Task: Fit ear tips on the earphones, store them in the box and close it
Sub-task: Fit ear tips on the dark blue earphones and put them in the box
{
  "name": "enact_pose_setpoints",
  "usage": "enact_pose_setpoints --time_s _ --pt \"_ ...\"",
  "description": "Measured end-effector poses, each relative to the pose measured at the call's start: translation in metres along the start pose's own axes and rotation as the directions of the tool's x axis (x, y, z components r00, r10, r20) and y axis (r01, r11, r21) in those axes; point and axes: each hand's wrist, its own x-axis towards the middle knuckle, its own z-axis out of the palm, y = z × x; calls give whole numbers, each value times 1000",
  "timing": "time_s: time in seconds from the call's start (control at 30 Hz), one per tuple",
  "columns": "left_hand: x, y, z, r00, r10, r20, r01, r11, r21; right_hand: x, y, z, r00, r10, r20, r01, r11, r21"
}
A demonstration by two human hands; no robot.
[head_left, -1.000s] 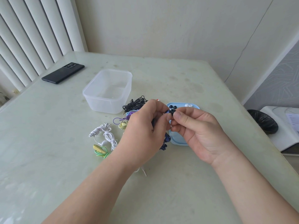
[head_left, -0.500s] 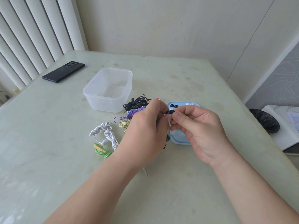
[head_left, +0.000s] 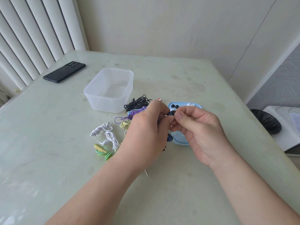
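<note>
A black phone (head_left: 64,71) is lying at the far left of the pale green table (head_left: 48,159), and the clear plastic box (head_left: 108,90) is sitting open and empty, well apart from the hands. Nearer, the white earphones (head_left: 105,133) and the green-yellow earphones (head_left: 103,151) are waiting in bundles, with the purple earphones (head_left: 129,115) and the black earphones (head_left: 138,102) tangled close beside them; those cords could be snagging one another when one set is lifted.

The left hand (head_left: 142,133) is curling closed around a dark blue earphone, most of it hidden in the palm. The right hand (head_left: 199,129) is pinching a small dark ear tip (head_left: 172,113) between thumb and forefinger, pressing it against the bud where both hands are meeting above the blue lid (head_left: 178,138).

The tip is probably slippery and springy, so a skewed push could be folding its rim or flicking it away. The spare dark ear tips (head_left: 174,106) and white ear tips (head_left: 190,104) are resting loose on that lid's far end, where a dropping wrist could be scattering them.
</note>
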Motion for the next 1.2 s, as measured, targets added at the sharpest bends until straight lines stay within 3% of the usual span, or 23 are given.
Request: enact_pose_setpoints --time_s 0.23,0.6,1.0,1.2 --pt "1 -2 1 994 92 -55 -84 988 128 0 5 -1 999 -14 -42 15 1000 3" --pt "0 1 1 1000 0 -26 0 1000 2 -1 4 1 987 -123 -106 114 990 -84" --pt "1 3 -4 997 -69 -34 65 993 -95 -4 4 4 999 -10 -36 11 1000 13" --pt "1 -1 -3 998 -60 -3 59 993 -103 -4 1 1 992 -118 -39 113 989 -93"
